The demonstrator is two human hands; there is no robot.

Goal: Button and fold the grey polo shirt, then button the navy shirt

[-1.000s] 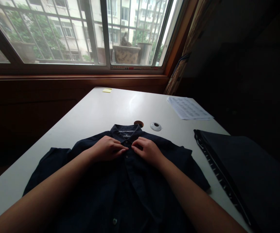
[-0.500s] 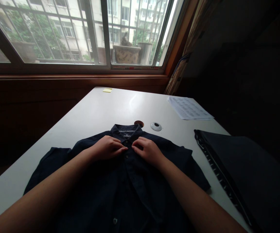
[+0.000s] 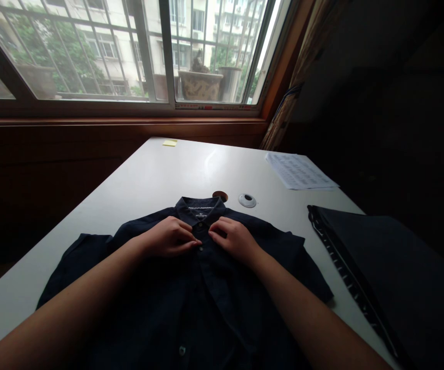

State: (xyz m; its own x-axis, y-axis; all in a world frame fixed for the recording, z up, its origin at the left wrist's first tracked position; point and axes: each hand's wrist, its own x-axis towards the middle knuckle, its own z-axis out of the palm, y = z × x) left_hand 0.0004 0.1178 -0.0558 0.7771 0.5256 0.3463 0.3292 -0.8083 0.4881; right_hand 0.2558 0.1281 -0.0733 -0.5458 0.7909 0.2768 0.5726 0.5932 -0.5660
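Observation:
A dark navy shirt (image 3: 160,303) lies front up, its collar (image 3: 206,208) at the far end and a light label showing inside the neck. My left hand (image 3: 171,236) rests on the upper chest left of the button strip, fingers curled, thumb tip at the cloth by a small button (image 3: 201,249). On the opposite side of the strip, just below the collar, my right hand (image 3: 233,237) pinches the cloth between thumb and bent fingers. Another button (image 3: 182,351) shows low on the front. Both forearms hide parts of the shirt body.
The white table (image 3: 129,192) has a cable hole (image 3: 220,196) and a round grommet cover (image 3: 247,200) beyond the collar. Printed sheets (image 3: 301,172) and a yellow sticky note (image 3: 170,143) lie farther back. Dark folded fabric (image 3: 391,267) covers the right side.
The left thumb and fingertips have shifted slightly down the button strip toward me. My right hand and the shirt stay almost exactly where they were.

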